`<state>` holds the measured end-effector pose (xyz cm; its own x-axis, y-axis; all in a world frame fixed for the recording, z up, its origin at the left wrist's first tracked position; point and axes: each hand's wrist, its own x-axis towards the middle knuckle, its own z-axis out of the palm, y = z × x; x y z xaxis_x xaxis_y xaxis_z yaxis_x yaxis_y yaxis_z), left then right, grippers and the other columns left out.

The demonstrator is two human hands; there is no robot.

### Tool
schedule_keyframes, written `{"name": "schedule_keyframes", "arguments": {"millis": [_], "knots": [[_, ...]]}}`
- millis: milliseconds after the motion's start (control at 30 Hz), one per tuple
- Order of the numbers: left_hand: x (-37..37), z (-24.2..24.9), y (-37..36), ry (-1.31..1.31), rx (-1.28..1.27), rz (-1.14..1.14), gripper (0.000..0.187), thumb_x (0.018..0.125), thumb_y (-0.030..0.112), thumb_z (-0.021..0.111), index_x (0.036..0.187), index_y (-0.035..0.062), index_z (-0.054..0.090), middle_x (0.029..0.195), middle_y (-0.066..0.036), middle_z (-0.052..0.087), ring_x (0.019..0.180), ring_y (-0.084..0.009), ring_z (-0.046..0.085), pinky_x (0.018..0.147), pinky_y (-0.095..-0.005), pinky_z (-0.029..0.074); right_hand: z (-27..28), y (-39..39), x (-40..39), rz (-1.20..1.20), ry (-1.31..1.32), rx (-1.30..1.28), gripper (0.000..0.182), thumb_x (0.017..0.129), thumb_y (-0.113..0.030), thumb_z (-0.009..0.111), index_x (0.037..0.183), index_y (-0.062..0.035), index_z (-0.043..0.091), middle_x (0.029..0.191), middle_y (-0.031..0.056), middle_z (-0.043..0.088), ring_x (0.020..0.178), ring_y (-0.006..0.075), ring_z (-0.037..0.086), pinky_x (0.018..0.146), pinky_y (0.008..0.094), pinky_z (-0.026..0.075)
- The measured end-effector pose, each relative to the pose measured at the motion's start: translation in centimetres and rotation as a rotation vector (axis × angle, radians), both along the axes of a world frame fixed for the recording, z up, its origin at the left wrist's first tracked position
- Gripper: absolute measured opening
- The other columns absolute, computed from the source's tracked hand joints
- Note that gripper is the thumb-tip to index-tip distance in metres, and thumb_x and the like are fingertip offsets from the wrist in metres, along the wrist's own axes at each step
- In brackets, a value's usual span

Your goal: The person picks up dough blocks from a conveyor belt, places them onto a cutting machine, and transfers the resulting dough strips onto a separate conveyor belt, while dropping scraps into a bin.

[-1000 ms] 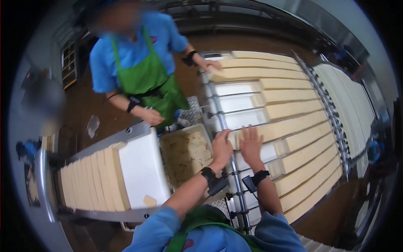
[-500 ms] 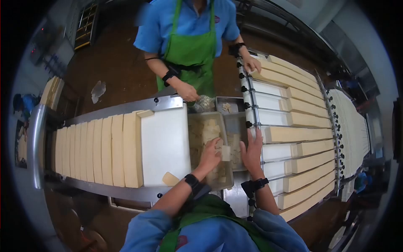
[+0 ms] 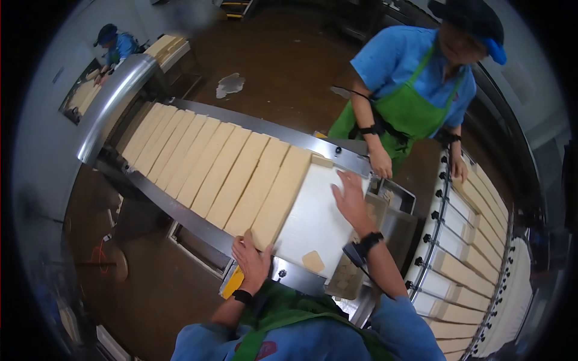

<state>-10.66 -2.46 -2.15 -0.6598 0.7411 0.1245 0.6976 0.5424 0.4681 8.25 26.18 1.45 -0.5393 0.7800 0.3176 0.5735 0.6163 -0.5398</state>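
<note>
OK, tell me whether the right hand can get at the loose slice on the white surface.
Probably yes: the right hand looks open and empty, and only bare white surface shows between it and the loose slice.

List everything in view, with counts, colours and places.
Long blocks: roughly ten, cream, side by side on the left conveyor
Left conveyor: one, white belt, metal edges
Flat slice: one, cream, on the belt's near part
Short piece: one, cream, by the end block's far end
Curved cover: one, silver, upper left
Bin: one, greyish, right of the belt, holding scraps
Barred table: one, white, right; more cream blocks, uncounted
White patch: one, on the brown floor
Co-worker: one, blue shirt, green apron, upper right
Distant person: one, blue, upper left
Hands: two, bare; left at the end block's near end, right over the belt
</note>
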Motion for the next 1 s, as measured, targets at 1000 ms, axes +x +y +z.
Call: {"name": "schedule_keyframes", "arguments": {"millis": [1000], "knots": [[0.9,2.3,5.6,-0.184,-0.087,-0.334,0.086,0.072,0.028,0.091,0.141,0.0044,0.046,0.128,-0.024,0.05,0.117,-0.0437,0.056,0.095,-0.0526,0.051,-2.9,0.4,4.0,-0.494,-0.217,-0.308,0.055,0.085,-0.038,0.077,0.122,0.0005,0.063,0.117,0.0269,0.066,0.11,0.0439,0.064,0.096,0.0485,0.052]]}}
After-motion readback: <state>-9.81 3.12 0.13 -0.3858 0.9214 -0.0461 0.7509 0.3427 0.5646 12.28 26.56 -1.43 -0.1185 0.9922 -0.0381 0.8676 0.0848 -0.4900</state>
